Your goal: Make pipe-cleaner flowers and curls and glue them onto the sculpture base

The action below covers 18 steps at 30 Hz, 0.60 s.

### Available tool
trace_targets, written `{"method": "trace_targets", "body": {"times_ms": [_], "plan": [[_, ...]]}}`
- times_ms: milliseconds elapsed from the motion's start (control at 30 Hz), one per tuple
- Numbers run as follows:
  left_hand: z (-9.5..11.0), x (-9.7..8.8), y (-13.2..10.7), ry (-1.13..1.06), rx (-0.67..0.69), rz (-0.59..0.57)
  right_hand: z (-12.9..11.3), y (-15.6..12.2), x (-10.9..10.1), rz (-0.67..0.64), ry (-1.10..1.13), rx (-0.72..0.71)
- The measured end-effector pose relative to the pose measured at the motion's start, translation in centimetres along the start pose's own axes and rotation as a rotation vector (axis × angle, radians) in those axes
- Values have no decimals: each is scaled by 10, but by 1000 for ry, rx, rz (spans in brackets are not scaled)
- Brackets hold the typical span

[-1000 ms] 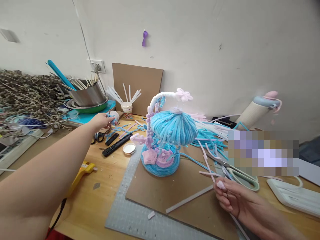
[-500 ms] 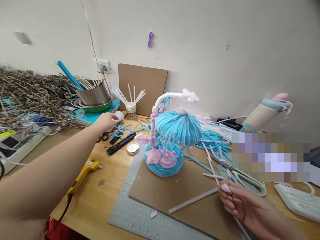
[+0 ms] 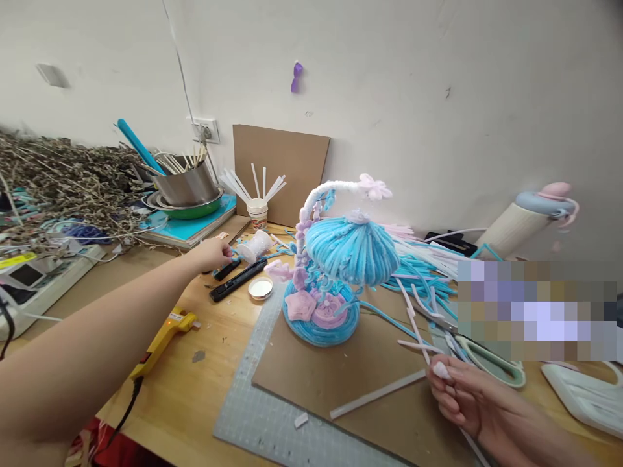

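My left hand [image 3: 217, 254] reaches to the back left of the table, fingers drawn together and bent down; what lies under them is hidden. Close beside it, a white spool [image 3: 254, 246] lies on its side. My right hand [image 3: 467, 395], at the lower right, pinches a small white fuzzy piece [image 3: 441, 370] between thumb and fingers. Between the hands stands a lamp-shaped pipe-cleaner model with a blue pleated shade [image 3: 353, 250], a white curved arm [image 3: 324, 193], a pink flower at its tip and a round blue base [image 3: 321, 334].
A yellow glue gun [image 3: 163, 340], a black utility knife [image 3: 238, 280] and a small round white-topped lid [image 3: 260, 288] lie at left. Cardboard [image 3: 384, 370] covers part of the cutting mat [image 3: 243, 415], bearing a glue stick [image 3: 377, 394]. Green-handled scissors [image 3: 491, 363] and pipe cleaners [image 3: 423, 282] are at right.
The white spool has left my left hand and now lies on the table. That hand has moved slightly down and toward me. My right hand still pinches the white piece.
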<state>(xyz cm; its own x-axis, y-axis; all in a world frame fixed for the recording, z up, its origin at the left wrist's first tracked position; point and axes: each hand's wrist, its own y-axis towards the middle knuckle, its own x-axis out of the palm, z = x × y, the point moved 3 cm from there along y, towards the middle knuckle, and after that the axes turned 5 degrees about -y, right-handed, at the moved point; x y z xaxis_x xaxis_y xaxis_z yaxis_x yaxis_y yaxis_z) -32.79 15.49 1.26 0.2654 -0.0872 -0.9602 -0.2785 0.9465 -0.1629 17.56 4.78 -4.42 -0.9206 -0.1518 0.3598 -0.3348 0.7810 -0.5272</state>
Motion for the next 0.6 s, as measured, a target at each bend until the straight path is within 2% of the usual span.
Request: {"method": "trace_targets", "body": {"times_ms": [133, 233, 300, 433, 600], "plan": [[1, -21, -3, -98, 1, 139, -1, 1, -1, -16, 2, -18], [11, -28, -6, -156, 5, 238, 0, 1, -2, -25, 9, -20], [21, -26, -6, -173, 37, 272, 0, 1, -1, -24, 19, -30], [37, -10, 3, -163, 129, 266, -1, 0, 3, -54, 32, -27], [39, 1, 10, -152, 110, 323, -2, -3, 7, -67, 40, -16]]}}
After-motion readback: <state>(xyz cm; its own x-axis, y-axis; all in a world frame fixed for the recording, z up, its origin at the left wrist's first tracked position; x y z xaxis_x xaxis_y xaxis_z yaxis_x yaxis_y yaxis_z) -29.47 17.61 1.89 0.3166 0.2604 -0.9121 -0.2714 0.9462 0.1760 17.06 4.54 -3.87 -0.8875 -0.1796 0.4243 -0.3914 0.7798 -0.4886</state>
